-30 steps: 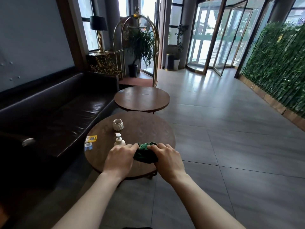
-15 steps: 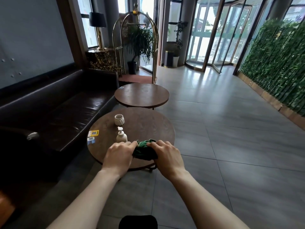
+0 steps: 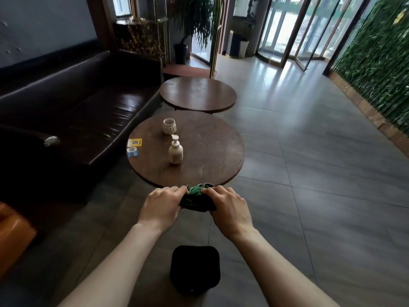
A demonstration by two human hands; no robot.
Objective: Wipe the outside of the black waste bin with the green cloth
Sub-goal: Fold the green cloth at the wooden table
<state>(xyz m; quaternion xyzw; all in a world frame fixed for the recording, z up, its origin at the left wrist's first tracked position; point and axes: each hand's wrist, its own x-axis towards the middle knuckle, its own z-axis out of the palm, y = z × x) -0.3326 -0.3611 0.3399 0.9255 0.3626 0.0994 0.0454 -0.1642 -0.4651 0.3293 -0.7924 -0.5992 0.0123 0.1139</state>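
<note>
**Green cloth bunched in mid-air, black bin on the floor below**

The green cloth sits just below the middle of the frame, crumpled into a tight wad with ruffled folds sticking up at its top edge. The black waste bin stands upright on the grey floor tiles at the bottom centre, seen from above: a rounded-square, matte black shape, directly below the cloth and apart from it.

Green cloth soft, crumpled; bin matt black; table wood-grain; sofa glossy leather-look.
</note>
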